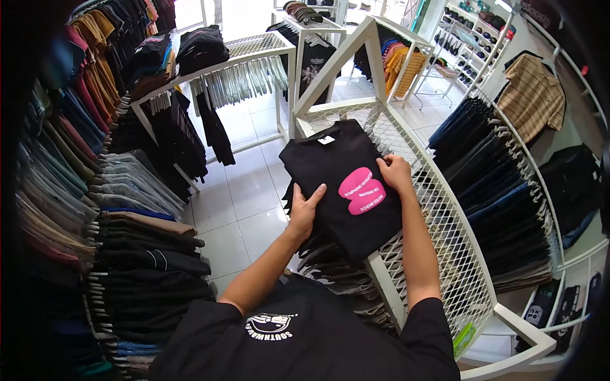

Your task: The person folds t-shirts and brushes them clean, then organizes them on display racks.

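Observation:
A folded black T-shirt (324, 165) with a pink printed graphic lies on the end of a white mesh-topped rack (438, 209), its collar pointing away from me. My left hand (305, 206) grips the shirt's left edge, thumb on top and the fingers hidden underneath. At the right edge, beside the pink print, my right hand (395, 173) is closed on the fabric with its fingertips bent over it. Dark garments (337, 270) hang below the rack's near edge.
Packed clothes (146, 267) hang along the left. Another mesh-topped rack (254, 44) with folded piles (202, 49) stands ahead. Dark trousers (489, 184) and a striped shirt (532, 95) hang on the right. A slanted white frame (337, 63) rises behind the T-shirt. White tiled floor (235, 216) shows between racks.

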The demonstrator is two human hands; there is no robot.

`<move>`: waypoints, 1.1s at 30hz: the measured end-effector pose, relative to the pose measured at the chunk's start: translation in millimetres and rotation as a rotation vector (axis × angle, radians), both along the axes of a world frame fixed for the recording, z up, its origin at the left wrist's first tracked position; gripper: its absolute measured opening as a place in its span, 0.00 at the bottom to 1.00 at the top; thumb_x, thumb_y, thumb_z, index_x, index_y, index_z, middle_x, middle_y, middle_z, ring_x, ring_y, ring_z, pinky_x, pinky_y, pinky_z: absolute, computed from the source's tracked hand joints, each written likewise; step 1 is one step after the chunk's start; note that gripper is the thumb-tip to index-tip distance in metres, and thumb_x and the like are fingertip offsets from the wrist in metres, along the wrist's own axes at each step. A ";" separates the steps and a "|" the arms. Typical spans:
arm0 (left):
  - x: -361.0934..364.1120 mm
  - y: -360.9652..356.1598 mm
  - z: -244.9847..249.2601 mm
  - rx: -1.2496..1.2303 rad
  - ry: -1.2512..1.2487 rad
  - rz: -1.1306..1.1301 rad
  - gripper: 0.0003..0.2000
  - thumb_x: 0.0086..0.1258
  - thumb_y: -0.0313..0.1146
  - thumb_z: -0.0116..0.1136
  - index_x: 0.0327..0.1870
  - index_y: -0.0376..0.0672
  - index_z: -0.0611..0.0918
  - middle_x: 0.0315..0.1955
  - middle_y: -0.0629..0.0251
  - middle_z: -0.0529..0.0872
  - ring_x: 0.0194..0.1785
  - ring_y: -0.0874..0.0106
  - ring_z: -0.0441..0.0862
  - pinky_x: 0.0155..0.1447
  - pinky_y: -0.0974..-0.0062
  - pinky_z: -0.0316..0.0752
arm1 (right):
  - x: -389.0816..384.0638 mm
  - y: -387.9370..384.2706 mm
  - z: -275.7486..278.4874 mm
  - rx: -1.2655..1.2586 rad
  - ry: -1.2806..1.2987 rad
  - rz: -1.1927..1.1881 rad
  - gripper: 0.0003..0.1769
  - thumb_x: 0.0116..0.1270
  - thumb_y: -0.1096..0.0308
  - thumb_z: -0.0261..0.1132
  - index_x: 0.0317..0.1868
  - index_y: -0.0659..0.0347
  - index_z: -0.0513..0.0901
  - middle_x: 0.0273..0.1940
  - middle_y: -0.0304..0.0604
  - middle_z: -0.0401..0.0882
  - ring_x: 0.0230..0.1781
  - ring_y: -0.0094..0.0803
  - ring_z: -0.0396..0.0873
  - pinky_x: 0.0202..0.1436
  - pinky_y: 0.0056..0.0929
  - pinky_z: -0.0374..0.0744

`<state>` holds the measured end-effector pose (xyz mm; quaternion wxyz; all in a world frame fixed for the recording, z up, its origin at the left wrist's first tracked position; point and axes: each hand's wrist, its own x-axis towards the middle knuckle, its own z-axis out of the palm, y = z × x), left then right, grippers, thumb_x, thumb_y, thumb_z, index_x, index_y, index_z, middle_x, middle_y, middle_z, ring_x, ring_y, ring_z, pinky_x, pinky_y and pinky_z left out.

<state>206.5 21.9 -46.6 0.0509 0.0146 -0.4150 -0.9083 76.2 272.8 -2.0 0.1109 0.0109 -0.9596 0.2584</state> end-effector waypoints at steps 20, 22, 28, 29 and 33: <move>-98.1 -299.8 76.4 -0.133 0.071 -0.090 0.36 0.72 0.27 0.68 0.79 0.41 0.63 0.66 0.55 0.78 0.65 0.65 0.80 0.69 0.69 0.76 | -14.1 -264.1 107.8 -1.142 -0.356 0.368 0.28 0.66 0.70 0.66 0.67 0.67 0.76 0.54 0.44 0.84 0.51 0.29 0.83 0.57 0.26 0.80; -115.3 -342.3 81.0 -0.257 0.085 -0.028 0.36 0.71 0.28 0.70 0.78 0.40 0.65 0.64 0.56 0.80 0.64 0.66 0.81 0.69 0.69 0.76 | -34.2 -310.2 108.6 -1.214 -0.332 0.349 0.28 0.66 0.71 0.66 0.67 0.66 0.76 0.54 0.44 0.84 0.51 0.29 0.83 0.59 0.27 0.80; -152.5 -451.9 109.0 -0.272 0.066 0.015 0.34 0.69 0.31 0.73 0.74 0.37 0.69 0.62 0.56 0.81 0.63 0.68 0.80 0.69 0.70 0.74 | -85.0 -415.2 115.9 -1.287 -0.352 0.484 0.29 0.66 0.73 0.65 0.68 0.70 0.75 0.56 0.47 0.84 0.54 0.31 0.84 0.62 0.28 0.79; -158.1 -466.3 113.0 -0.313 0.069 0.031 0.34 0.69 0.32 0.73 0.73 0.35 0.70 0.62 0.55 0.81 0.62 0.66 0.81 0.69 0.69 0.75 | -93.3 -429.2 115.5 -1.294 -0.341 0.513 0.29 0.67 0.74 0.64 0.68 0.70 0.75 0.56 0.48 0.84 0.54 0.32 0.84 0.62 0.28 0.79; -183.6 -512.2 143.9 -0.401 0.055 0.082 0.34 0.67 0.33 0.73 0.72 0.33 0.71 0.61 0.54 0.82 0.62 0.65 0.81 0.69 0.69 0.74 | -129.6 -478.9 123.9 -1.334 -0.332 0.585 0.29 0.66 0.74 0.64 0.68 0.70 0.75 0.57 0.49 0.84 0.55 0.33 0.84 0.62 0.30 0.80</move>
